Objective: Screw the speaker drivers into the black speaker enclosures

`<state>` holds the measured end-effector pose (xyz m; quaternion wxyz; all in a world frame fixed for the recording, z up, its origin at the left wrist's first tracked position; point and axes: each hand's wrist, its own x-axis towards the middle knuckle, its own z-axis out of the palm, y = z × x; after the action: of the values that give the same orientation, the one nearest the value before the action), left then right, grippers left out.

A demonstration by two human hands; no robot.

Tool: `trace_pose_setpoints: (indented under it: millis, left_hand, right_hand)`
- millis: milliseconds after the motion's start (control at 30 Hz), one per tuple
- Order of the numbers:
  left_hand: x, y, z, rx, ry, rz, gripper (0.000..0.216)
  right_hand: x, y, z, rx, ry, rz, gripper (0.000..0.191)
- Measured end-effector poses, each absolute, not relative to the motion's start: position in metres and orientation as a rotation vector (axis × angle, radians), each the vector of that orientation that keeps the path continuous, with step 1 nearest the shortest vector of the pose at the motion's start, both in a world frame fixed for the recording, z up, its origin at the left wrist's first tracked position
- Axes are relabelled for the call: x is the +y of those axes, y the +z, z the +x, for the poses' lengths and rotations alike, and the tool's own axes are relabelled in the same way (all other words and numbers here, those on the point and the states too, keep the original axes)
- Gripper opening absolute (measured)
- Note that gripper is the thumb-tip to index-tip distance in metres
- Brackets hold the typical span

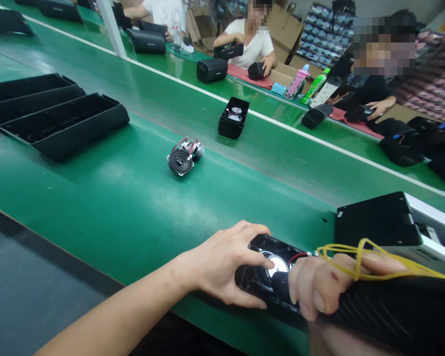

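My left hand [233, 262] is wrapped round the near-left end of a black speaker housing [257, 243], its thumb reaching across the open inside. In the housing a round silver speaker magnet [278, 266] and a red wire show. My right hand [326, 284] is closed over the right part of the housing, round a black ridged tool that looks like an electric screwdriver [396, 311]. Its dark nose points down into the housing; the tip is hidden. A yellow cord [363, 249] loops over the right fingers.
Loose speaker drivers [181, 159] with red wires lie on the green bench [141, 207]. Beyond stands an open housing [232, 118]; long black shells [77, 126] are at left. A black box [374, 220] stands at right. Several people work across the belt.
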<state>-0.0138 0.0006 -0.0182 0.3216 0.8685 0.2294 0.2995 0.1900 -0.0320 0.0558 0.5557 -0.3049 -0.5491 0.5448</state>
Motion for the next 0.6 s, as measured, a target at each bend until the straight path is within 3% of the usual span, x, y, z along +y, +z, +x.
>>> trace_pose_setpoints:
  millis: [467,600]
  left_hand:
    - [0.002,-0.013,-0.013,0.581,0.795,2.316,0.051]
    - [0.001,-0.014,-0.013,0.577,0.8,2.318,0.052]
  right_hand:
    - [-0.041,0.064,0.194,-1.385,1.614,-0.79,0.042]
    - [-0.042,0.059,0.19,-1.342,1.528,-0.729,0.041]
